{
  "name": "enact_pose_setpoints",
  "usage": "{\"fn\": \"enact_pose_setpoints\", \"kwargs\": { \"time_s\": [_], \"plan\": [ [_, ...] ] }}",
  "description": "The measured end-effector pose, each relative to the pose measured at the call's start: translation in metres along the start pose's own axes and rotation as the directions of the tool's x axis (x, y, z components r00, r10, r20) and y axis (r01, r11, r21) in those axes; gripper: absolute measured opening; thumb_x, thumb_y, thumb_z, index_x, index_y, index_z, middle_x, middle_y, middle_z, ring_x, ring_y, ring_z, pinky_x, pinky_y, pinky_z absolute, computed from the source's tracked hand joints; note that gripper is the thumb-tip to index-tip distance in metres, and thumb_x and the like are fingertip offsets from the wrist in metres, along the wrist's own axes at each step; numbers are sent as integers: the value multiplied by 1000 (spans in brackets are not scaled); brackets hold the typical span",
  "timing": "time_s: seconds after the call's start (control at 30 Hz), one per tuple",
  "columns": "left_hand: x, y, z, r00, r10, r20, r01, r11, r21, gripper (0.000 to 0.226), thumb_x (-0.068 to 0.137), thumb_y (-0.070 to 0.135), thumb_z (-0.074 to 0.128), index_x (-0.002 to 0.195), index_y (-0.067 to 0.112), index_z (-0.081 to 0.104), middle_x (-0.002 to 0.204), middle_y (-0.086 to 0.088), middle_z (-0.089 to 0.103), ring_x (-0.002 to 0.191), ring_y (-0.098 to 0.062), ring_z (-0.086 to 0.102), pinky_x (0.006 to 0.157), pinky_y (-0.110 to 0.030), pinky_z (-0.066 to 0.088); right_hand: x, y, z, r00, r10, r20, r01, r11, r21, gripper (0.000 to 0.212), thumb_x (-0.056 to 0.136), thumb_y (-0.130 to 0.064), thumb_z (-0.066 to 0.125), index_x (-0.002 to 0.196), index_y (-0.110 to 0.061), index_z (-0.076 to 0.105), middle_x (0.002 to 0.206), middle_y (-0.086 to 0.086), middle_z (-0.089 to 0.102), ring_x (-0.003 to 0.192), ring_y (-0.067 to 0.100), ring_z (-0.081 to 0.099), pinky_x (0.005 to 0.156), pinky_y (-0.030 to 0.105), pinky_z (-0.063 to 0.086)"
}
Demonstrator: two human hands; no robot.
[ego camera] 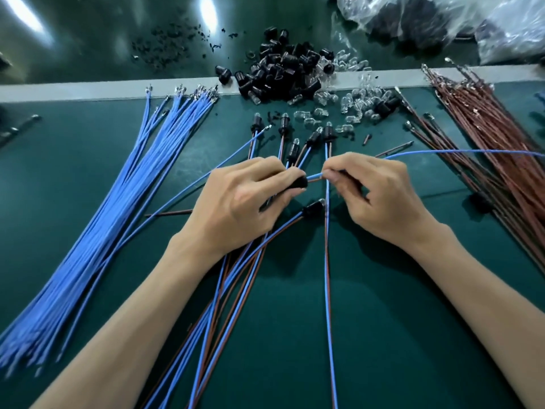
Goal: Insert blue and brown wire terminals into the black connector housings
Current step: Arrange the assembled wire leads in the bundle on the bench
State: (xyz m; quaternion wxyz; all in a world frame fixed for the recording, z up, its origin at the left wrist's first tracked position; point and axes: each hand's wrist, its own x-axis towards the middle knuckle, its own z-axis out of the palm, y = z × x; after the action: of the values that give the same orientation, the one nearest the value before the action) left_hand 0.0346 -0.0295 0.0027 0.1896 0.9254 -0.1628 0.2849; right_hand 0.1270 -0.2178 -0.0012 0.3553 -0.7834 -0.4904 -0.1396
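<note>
On the green desk we see the blue wire bundle left of the housing; brown wires lie right. Our left hand has its fingers clamped on the black connector housing (mid-desk), while the right hand pinches a blue wire at it.

Assembly workbench; green mat, sorted wire bundles, heaped housings

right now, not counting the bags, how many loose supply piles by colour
bundle of loose blue wires: 1
bundle of loose brown wires: 1
heap of black plastic connector housings: 1
heap of clear glass bulbs: 1
total: 4
</note>
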Motion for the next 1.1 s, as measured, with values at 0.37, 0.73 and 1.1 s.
{"fn": "enact_pose_setpoints", "kwargs": {
  "time_s": [0.37,0.73,1.1],
  "plan": [
    [-3,-3,1,999,-4,-32,5,999,41,18,90,16,65,97,1,72,82,-8,68,64,-25,62,55,-35,52,7,2,4,998,-57,21,56,997,47,17,96,-6,53,91,3,67,88,14,58,56,26,52,45,41,47],
    [-2,-3,3,997,-82,-13,82,997,-3,21,91,18,63,103,3,71,81,-4,66,63,-16,51,53,-31,50,8,6,6,990,-49,-129,58,996,68,10,91,-5,63,90,2,70,87,13,59,66,9,48,67,13,41],
    [-2,-4,5,997,-1,-83,4,999,39,18,91,15,65,99,0,71,82,-8,67,67,-24,60,59,-37,53,7,3,8,992,-63,-106,62,998,-14,12,91,-6,63,87,3,69,84,12,61,63,23,56,55,36,50]
  ]
}}
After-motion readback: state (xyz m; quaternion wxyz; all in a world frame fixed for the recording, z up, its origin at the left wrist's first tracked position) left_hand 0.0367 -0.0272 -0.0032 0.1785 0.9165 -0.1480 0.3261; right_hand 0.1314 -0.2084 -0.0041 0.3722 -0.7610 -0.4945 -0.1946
